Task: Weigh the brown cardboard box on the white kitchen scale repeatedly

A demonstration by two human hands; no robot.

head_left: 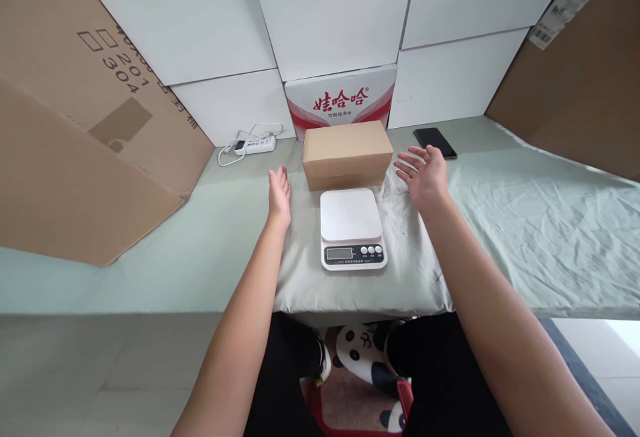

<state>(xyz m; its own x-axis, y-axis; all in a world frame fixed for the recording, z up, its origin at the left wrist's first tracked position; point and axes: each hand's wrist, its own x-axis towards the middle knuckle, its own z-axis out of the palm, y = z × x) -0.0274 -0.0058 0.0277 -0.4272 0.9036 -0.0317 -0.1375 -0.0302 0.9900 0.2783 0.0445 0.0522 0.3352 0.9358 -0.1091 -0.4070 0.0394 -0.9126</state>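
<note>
A brown cardboard box (pixel 347 150) lies lengthwise on the cloth-covered table, just behind a white digital kitchen scale (pixel 351 216). The scale's display looks blank, and its plate bears nothing. To the left of the box, my left hand (pixel 279 192) is raised with the palm turned inward, apart from the box and holding nothing. My right hand (pixel 425 174) is on the other side, palm up and fingers spread, close to the box's right end but not touching it. Partly behind that hand lies a black smartphone (pixel 434 140).
A white power strip (pixel 256 144) with a coiled cable sits at the back left. White boxes and a red-and-white printed carton (pixel 343 97) form a wall behind. Large cardboard sheets flank the table, left (pixel 90 130) and right (pixel 590 84). The green tablecloth (pixel 165 270) wrinkles near the right side.
</note>
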